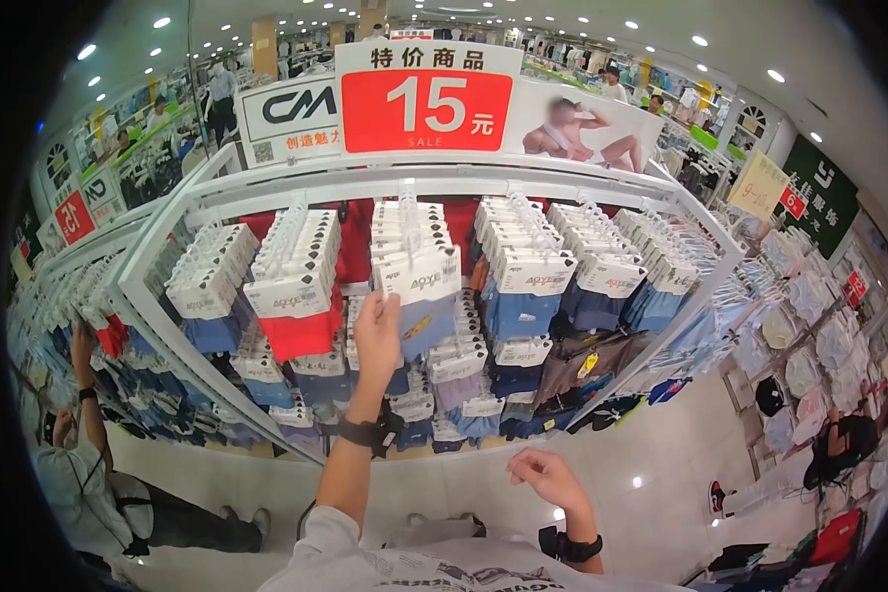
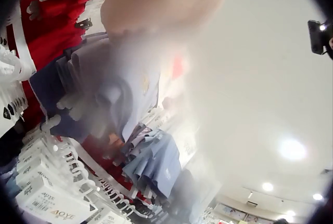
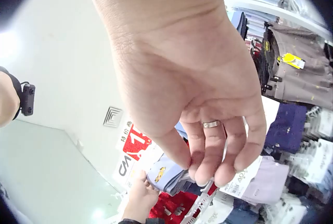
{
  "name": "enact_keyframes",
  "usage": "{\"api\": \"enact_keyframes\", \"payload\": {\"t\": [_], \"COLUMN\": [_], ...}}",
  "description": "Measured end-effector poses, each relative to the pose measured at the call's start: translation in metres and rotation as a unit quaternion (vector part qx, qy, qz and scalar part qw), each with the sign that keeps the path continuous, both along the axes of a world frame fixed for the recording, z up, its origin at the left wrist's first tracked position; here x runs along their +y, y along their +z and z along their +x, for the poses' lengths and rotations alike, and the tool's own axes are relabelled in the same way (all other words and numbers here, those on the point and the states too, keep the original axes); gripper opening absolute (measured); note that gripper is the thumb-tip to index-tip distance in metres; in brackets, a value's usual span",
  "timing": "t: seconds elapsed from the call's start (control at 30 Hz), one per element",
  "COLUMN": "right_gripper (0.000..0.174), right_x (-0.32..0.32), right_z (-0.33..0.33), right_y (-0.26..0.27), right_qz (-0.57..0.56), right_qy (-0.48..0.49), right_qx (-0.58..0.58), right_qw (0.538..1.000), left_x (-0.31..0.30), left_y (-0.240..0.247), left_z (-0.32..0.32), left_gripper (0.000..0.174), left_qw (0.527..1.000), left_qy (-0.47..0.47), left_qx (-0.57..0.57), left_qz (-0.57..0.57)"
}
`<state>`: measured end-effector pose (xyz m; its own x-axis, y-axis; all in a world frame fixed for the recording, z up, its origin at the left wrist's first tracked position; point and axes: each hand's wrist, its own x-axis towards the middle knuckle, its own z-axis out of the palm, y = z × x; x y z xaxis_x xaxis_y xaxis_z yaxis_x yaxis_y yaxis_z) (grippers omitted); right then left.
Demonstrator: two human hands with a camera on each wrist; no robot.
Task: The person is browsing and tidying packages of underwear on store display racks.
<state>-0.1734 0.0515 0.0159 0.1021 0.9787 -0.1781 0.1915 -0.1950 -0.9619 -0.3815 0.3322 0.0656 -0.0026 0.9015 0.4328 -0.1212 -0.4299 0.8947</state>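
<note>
In the head view my left hand (image 1: 377,331) is at the left edge of a pair of light blue underpants (image 1: 429,321) with a small yellow print. My fingers pinch that edge near its white header card (image 1: 419,271), which hangs at the front of the middle row. Part of my left fingers is hidden, and the left wrist view is hazy over the blue cloth (image 2: 122,86). Lower down, away from the rack, my right hand (image 1: 553,481) hangs with its fingers loosely bent and nothing in them. A ring (image 3: 211,124) shows on one finger.
A white metal rack (image 1: 444,185) carries rows of carded underpants, with red ones (image 1: 298,331) to the left. Above stands a red price sign (image 1: 426,107). Another person (image 1: 99,493) reaches into the rack at the far left. Tiled floor (image 1: 651,444) lies below.
</note>
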Motion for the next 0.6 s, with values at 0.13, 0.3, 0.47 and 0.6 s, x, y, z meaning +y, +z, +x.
{"api": "enact_keyframes", "payload": {"t": [0.13, 0.3, 0.47, 0.6], "right_gripper": [0.016, 0.021, 0.045, 0.051], "right_x": [0.0, 0.003, 0.013, 0.009], "right_z": [0.002, 0.004, 0.002, 0.002], "right_y": [-0.006, -0.007, 0.042, 0.039], "right_qz": [0.003, 0.026, 0.165, 0.129], "right_qy": [0.007, 0.005, 0.033, 0.128], "right_qx": [0.039, 0.103, 0.273, 0.392], "right_qw": [0.999, 0.994, 0.947, 0.902], "left_x": [-0.004, -0.017, -0.084, -0.127], "left_y": [0.016, 0.025, 0.057, 0.061], "left_z": [-0.008, -0.013, -0.019, -0.013], "left_gripper": [0.025, 0.025, 0.021, 0.02], "left_qw": [1.0, 0.998, 0.974, 0.917], "left_qy": [-0.004, -0.063, -0.206, -0.31], "left_qx": [-0.023, -0.023, 0.076, 0.25], "left_qz": [0.004, -0.018, -0.051, 0.007]}}
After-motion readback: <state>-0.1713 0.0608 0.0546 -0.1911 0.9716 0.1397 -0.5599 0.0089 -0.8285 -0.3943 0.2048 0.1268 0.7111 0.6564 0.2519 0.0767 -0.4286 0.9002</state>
